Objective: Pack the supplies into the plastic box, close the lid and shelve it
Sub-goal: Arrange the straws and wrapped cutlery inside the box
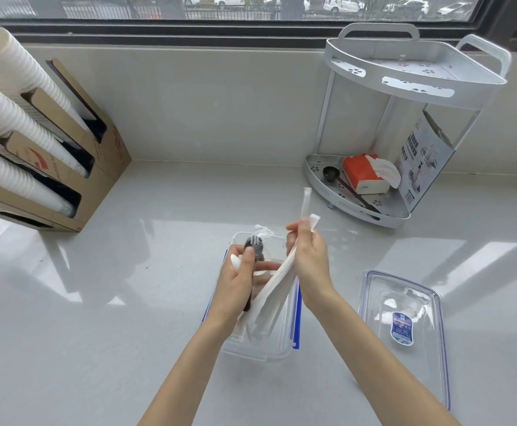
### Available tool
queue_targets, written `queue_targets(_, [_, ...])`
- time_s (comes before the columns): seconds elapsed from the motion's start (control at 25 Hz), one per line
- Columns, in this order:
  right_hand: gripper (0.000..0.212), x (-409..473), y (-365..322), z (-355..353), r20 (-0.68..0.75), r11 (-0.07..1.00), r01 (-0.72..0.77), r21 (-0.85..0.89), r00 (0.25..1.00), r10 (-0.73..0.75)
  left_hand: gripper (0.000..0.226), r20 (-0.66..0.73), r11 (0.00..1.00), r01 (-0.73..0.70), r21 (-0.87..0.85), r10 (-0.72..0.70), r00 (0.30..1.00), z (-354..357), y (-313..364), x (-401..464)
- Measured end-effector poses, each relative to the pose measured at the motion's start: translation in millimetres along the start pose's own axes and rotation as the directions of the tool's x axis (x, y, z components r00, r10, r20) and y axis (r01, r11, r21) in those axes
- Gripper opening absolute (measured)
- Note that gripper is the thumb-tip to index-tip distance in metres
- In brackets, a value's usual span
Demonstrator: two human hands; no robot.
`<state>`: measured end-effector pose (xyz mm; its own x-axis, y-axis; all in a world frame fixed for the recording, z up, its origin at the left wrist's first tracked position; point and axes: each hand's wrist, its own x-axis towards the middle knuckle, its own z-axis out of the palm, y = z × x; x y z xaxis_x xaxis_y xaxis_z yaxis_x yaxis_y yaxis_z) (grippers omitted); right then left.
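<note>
A clear plastic box (258, 352) with blue side clips stands on the counter in front of me. Over it, my left hand (238, 281) grips a wrapped black fork (255, 245) together with a white spoon (235, 261). My right hand (311, 259) holds a bundle of paper-wrapped straws (274, 290), slanted with their lower ends inside the box; one wrapped straw (305, 201) sticks up above the hand. The clear lid (404, 315), with a blue label, lies flat to the right of the box.
A white two-tier corner shelf (417, 78) stands at the back right; its lower tier holds an orange tissue pack (363, 173), a black scoop (331, 173) and a printed card. A cardboard dispenser (97, 167) with stacks of white paper cups stands at the left. Behind runs a window.
</note>
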<state>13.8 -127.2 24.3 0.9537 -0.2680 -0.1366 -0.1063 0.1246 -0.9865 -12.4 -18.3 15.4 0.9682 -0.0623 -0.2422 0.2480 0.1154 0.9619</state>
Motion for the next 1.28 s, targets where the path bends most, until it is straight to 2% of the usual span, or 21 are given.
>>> queue_targets(0.12, [0.030,5,-9,-1,-0.055,0.981,0.195,-0.001,0.979,-0.194,0.019,-0.166,0.991,-0.049,-0.128,0.027,0.986,-15,0,4])
queue_targets(0.28, [0.021,-4,1,12,0.095,0.941,0.323,-0.095,0.944,-0.315,0.018,-0.309,0.994,-0.100,-0.051,0.079,0.948,-33,2,3])
queue_targets(0.4, [0.025,-15,25,16,0.236,0.947,0.259,-0.189,0.948,-0.212,0.011,-0.325,0.994,-0.113,-0.009,0.104,0.940,-38,-1,1])
queue_targets(0.52, [0.009,-25,43,13,0.340,0.958,0.156,-0.239,0.938,-0.068,0.016,-0.298,0.992,-0.123,-0.002,0.117,0.947,-38,-1,-1])
queue_targets(0.64, [0.018,-27,45,8,0.341,0.970,0.125,-0.210,0.939,-0.047,0.024,-0.269,0.993,-0.116,0.013,0.116,0.956,-35,-1,-4])
queue_targets(0.76, [0.015,-31,42,1,0.395,0.969,0.131,-0.208,0.918,-0.040,0.021,-0.256,0.993,-0.115,0.016,0.115,0.960,-35,-2,-4])
queue_targets(0.84, [0.014,-33,45,-6,0.445,0.927,0.169,-0.335,0.896,-0.003,0.020,-0.251,0.993,-0.117,0.017,0.118,0.961,-35,-3,-3])
queue_targets(0.92, [0.030,-34,51,-13,0.488,0.815,0.275,-0.510,0.873,0.012,0.019,-0.245,0.993,-0.116,0.017,0.117,0.962,-35,-5,-2])
queue_targets(1.0, [0.041,-36,53,-20,0.521,0.716,0.385,-0.582,0.853,-0.035,0.019,-0.239,0.994,-0.110,0.015,0.111,0.965,-35,-6,-2])
queue_targets(1.08, [0.041,-35,49,-23,0.557,0.635,0.471,-0.613,0.827,-0.075,0.020,-0.234,0.993,-0.114,0.020,0.115,0.965,-34,-7,-2])
queue_targets(1.2, [0.022,-32,40,-24,0.591,0.617,0.442,-0.651,0.805,0.047,0.021,-0.230,0.993,-0.114,0.035,0.118,0.966,-34,-7,-2])
queue_targets(1.28, [0.025,-32,34,-24,0.559,0.632,0.382,-0.674,0.823,0.099,0.021,-0.228,0.993,-0.110,0.035,0.115,0.967,-34,-8,-2])
